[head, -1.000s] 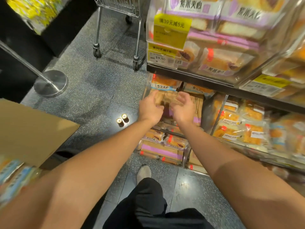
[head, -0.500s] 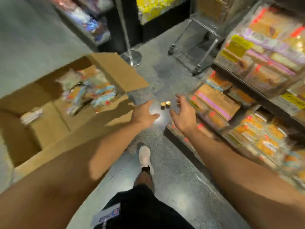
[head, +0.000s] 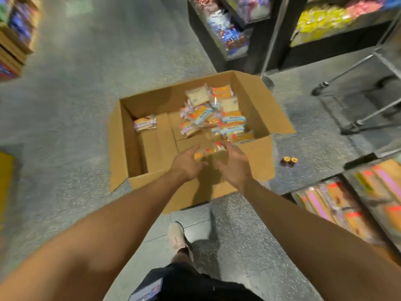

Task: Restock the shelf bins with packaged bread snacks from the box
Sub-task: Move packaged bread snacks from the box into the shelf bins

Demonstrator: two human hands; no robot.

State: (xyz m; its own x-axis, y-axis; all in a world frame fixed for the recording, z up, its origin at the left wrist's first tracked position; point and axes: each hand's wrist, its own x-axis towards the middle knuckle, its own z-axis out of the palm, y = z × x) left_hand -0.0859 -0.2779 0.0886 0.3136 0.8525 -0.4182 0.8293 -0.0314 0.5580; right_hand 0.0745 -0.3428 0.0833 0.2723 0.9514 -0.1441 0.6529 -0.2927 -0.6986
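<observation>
Over the cardboard box [head: 258,157] near flap, left hand [head: 186,165] and right hand [head: 233,165] reach for a bread snack packet [head: 208,151]; fingers loosely curled, contact unclear through blur. Best gathered from both ends. Remaining packets [head: 217,115] piled in far right corner.

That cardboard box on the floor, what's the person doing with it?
A person is reaching into the open cardboard box with both hands. The left hand and right hand close around a packaged bread snack at its near edge. More packets lie piled inside, and the shelf bins wait at the right.
</observation>
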